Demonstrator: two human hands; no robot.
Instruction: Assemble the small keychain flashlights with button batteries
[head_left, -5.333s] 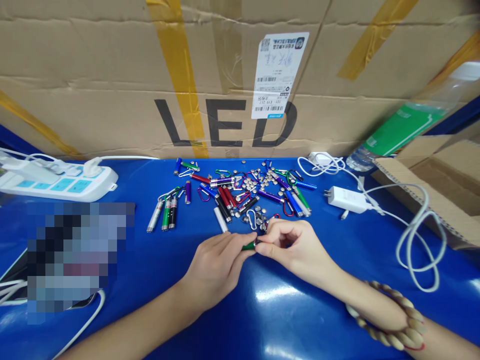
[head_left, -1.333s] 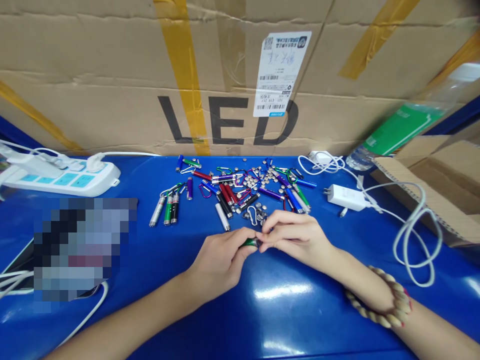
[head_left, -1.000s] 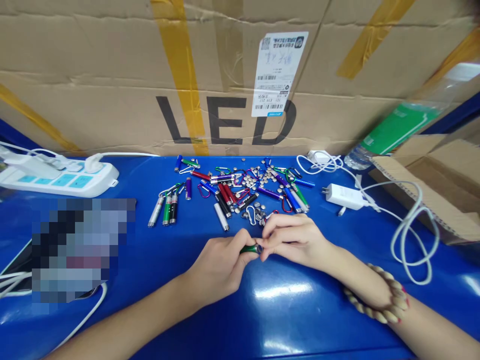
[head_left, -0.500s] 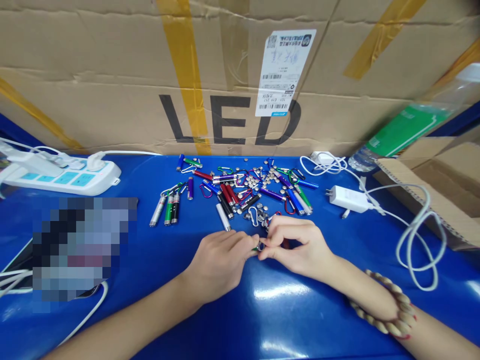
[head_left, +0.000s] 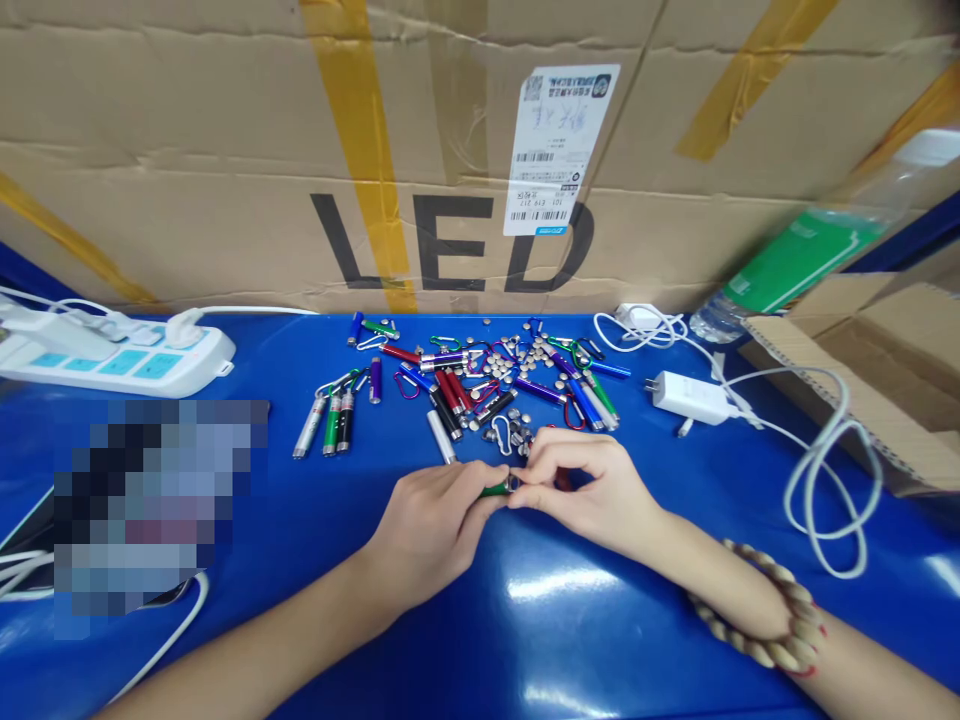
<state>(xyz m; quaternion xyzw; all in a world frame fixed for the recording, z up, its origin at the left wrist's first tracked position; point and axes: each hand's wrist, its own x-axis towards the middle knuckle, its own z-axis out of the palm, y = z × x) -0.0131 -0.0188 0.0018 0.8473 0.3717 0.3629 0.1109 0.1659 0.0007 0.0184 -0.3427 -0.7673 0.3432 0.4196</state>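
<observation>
My left hand (head_left: 431,515) is closed around a green metal mini flashlight tube (head_left: 495,489), held roughly level above the blue table. The tube's round, dark end faces right. My right hand (head_left: 592,485) pinches thumb and forefinger together at that end; what lies between the fingertips is too small to make out. Just behind the hands lie button cells (head_left: 537,352), coloured carabiner clips (head_left: 501,436) and several flashlight tubes in red, blue, black and purple. A silver tube (head_left: 442,437) rests near my left knuckles. Farther left lie three flashlights (head_left: 331,424) with clips attached.
A large cardboard box (head_left: 247,150) walls off the back. On the left are a white power strip (head_left: 184,365) and a blurred-out device (head_left: 161,500). A charger (head_left: 690,397) with looped cable, a green-labelled bottle (head_left: 802,255) and an open carton (head_left: 847,400) stand right.
More of the green tube shows between my hands, as my left fingers sit slightly farther back. The right-hand pinch stays at its end. The whole view has shifted a little.
</observation>
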